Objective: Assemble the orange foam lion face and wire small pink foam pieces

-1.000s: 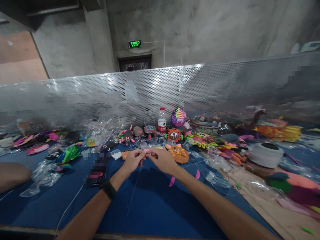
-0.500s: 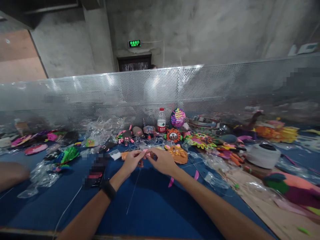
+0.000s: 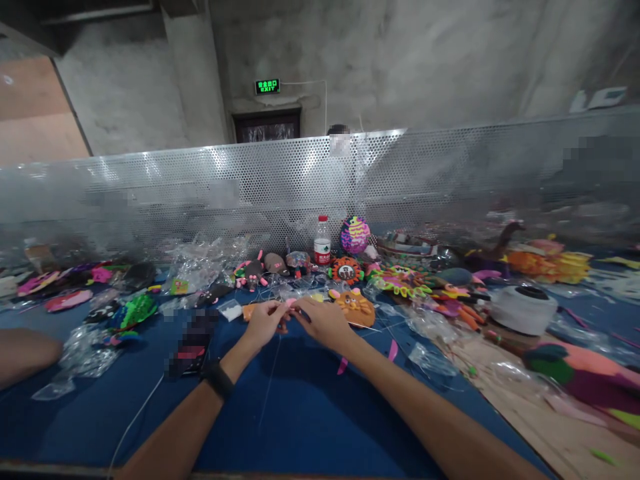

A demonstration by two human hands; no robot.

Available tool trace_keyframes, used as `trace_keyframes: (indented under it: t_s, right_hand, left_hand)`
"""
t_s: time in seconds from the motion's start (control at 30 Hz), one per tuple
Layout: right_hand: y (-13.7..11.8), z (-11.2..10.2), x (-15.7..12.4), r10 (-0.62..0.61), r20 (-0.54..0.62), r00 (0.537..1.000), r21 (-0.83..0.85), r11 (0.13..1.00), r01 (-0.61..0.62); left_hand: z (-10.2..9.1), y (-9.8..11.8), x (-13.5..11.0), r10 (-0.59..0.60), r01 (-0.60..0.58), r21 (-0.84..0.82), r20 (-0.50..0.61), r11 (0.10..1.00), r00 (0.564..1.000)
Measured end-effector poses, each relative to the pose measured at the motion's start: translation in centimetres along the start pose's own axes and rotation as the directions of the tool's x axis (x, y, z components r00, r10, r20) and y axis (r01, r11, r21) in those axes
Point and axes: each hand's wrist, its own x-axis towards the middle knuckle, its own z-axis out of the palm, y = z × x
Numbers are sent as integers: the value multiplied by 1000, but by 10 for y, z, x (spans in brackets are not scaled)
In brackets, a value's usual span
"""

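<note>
Above the blue table my left hand (image 3: 263, 325) pinches a small pink piece (image 3: 290, 303), soft-looking and too small to make out further. My right hand (image 3: 320, 323) meets it from the other side, its fingertips closed on the same piece. A thin pale thread (image 3: 271, 380) hangs below the hands onto the table. Just behind my right hand lies an orange animal-face craft (image 3: 357, 308) with pink ears. An orange strip (image 3: 248, 311) shows partly behind my left hand. Two pink slips, one of them a pink strip (image 3: 393, 350), lie beside my right forearm.
A phone (image 3: 193, 347) with a white cable lies left. Behind stand a red-capped water bottle (image 3: 323, 243) and several colourful crafts, with crumpled plastic bags (image 3: 207, 257) among them. A white thread spool (image 3: 523, 310) is at right. Another person's arm (image 3: 27, 357) rests at far left.
My right hand's raised knuckles have lowered and its fingers lie flatter; the pink piece stays between both hands. Behind the perforated screen, a person's head has shifted right.
</note>
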Motion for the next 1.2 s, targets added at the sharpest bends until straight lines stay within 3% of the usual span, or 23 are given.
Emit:
trace_keyframes:
  t_s: [0.37, 0.63, 1.0, 1.2]
  right_hand:
    - [-4, 1, 3, -91, 68, 994, -285, 952, 107]
    - [-1, 4, 4, -189, 24, 982, -330, 926, 186]
    - [-2, 7, 0, 30, -65, 997, -96, 995, -36]
    - [-6, 9, 0, 81, -97, 992, -77, 993, -88]
  left_hand:
    - [3, 1, -3, -24, 22, -19, -76, 1000, 997]
    - [5, -2, -3, -21, 18, -42, -60, 999, 998]
    - [-1, -6, 2, 77, -77, 22, -1, 997, 997]
    - [-3, -9, 1, 99, -99, 30, 22, 995, 995]
